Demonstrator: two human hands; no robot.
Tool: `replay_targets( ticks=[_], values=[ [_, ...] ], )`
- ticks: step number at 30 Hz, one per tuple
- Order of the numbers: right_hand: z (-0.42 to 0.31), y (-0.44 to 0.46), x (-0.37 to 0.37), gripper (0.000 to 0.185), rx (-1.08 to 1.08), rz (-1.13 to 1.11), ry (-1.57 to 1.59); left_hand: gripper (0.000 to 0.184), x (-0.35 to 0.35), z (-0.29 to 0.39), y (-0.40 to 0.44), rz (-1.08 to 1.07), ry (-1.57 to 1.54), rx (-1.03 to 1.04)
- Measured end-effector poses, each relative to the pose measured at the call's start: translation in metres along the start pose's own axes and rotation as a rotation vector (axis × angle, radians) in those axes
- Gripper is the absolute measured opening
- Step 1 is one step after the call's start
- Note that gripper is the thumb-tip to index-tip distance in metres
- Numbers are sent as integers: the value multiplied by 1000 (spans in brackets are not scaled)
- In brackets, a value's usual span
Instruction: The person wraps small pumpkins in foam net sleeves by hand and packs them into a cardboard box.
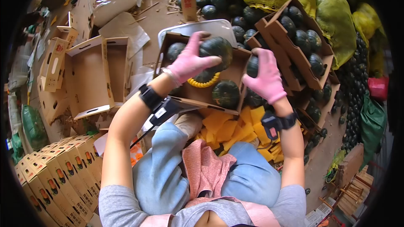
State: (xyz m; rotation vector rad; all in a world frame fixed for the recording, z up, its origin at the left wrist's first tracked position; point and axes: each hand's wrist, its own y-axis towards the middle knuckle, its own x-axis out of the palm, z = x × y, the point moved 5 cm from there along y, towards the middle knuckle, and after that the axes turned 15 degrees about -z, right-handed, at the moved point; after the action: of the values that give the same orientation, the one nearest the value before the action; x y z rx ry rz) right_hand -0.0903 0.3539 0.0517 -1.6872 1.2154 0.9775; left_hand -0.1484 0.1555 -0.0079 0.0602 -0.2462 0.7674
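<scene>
- The left hand (pixel 189 62), in a pink glove, is spread wide around a large dark green squash (pixel 219 50), holding it above an open cardboard box (pixel 190 96), with the thumb across its front.
- The right hand (pixel 267 77), also in a pink glove, is at the box's right edge. Its fingers and thumb curve around a partly hidden squash (pixel 252 67); whether they grip it, I cannot tell.
- Inside the box, one green squash (pixel 175 51) lies at the upper left and a rounder squash (pixel 226 94) at the lower right.
- Below the held squash, a yellow netted ring (pixel 203 83) curves around the lower side of another squash (pixel 205 75), partly covered from view.
- The box rests on a pale, round-cornered tray (pixel 228 29), whose far rim shows behind it.
- Just below the box are loose yellow sheets (pixel 223 129), near the person's knees in light blue trousers (pixel 162 159).
- To the left stands an open cardboard carton (pixel 88 77); at the lower left is a row of printed cartons (pixel 59 176).
- To the right, a tilted box of squashes (pixel 313 59) leans near yellow-green mesh sacks (pixel 332 21).
- More dark squashes (pixel 219 1) lie on the floor (pixel 158 17) beyond the tray.
</scene>
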Motion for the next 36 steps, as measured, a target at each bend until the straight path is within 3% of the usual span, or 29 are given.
replay_targets(
  ticks=[1, 2, 4, 8, 11, 13, 18, 21, 25, 26, 30, 36],
  values=[
    [12, -17, -11, 62, -29, 56, 209, 71, 8, -5, 15, -32, 269, 31],
    [25, -33, -11, 62, 28, -24, 333, 69, 13, -16, 28, -5, 512, 23],
    [46, -63, 4, 65, 67, -160, 502, 67, 28, -19, 44, 20, 625, -34],
    [85, -104, 56, 64, 126, -156, 452, 61, 39, -50, 54, 22, 775, 72],
    [112, -119, 75, 62, 225, -110, 485, 58, 37, -64, 61, -79, 591, -121],
    [125, -123, 78, 61, 236, -45, 440, 52, 35, -53, 64, -162, 718, -132],
    [141, -125, 82, 63, 306, -8, 482, 28, 43, -43, 81, -237, 1403, -281],
    [138, -124, 86, 67, 293, -22, 475, 17, 38, -37, 73, -57, 1456, -209],
    [125, -119, 93, 70, 241, -61, 238, 12, 44, -9, 46, 82, 1455, 83],
    [121, -118, 93, 71, 266, -96, 146, 14, 39, -17, 39, 56, 1405, -52],
    [130, -108, 104, 70, 320, -103, -67, 23, 53, -29, -1, -277, 1513, 62],
    [140, -93, 113, 68, 331, -127, -159, 26, 44, -39, -13, -341, 1407, 16]
  ],
)
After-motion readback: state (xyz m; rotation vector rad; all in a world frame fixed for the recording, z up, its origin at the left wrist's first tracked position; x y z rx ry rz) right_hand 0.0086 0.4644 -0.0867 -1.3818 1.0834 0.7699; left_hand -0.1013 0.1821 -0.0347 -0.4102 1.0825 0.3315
